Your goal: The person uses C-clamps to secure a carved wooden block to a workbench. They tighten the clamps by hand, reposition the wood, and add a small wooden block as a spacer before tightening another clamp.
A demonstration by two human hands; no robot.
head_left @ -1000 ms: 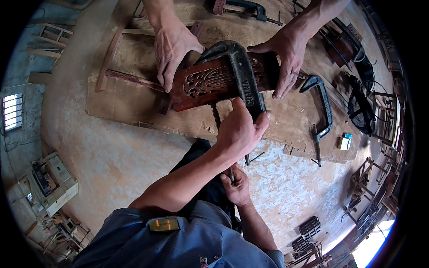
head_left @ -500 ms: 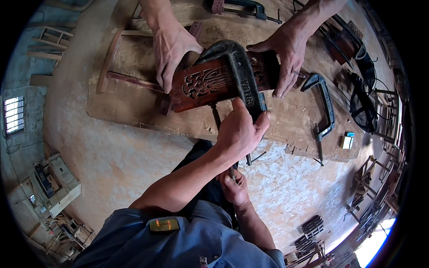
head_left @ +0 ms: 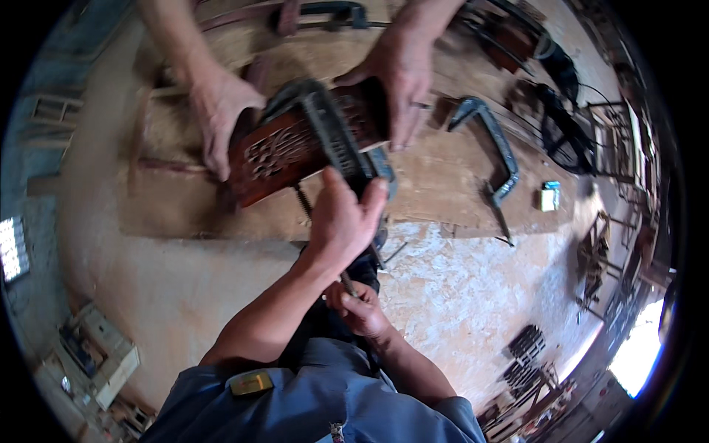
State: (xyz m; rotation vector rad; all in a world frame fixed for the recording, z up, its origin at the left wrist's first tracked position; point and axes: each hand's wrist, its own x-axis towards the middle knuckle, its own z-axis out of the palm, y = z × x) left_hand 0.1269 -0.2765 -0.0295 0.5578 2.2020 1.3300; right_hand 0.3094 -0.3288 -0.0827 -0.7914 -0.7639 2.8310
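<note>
My left hand point(head_left: 341, 225) is closed on a big dark metal C-clamp point(head_left: 330, 129), near the lower end of its frame. Below it, my right hand point(head_left: 360, 310) is wrapped round the bottom part of the clamp's threaded screw point(head_left: 303, 201). The clamp's frame passes over a reddish-brown wooden panel point(head_left: 275, 153) with pierced carving. Another person's two hands steady the panel from across the table: one hand point(head_left: 218, 122) at its left end, the other hand point(head_left: 405, 85), wearing a ring, at its right end. My left hand hides the middle of the screw.
A second C-clamp point(head_left: 499, 151) lies to the right on the worn wooden tabletop point(head_left: 443, 199), with a small box point(head_left: 549, 196) beyond it. Another clamp point(head_left: 336, 10) lies at the far edge. A black fan-like object point(head_left: 565, 133) stands at far right.
The whole view has shifted and blurred, so table and panel appear further left and the panel more tilted. Both my hands keep their hold on the clamp; the other person's hands stay on the panel.
</note>
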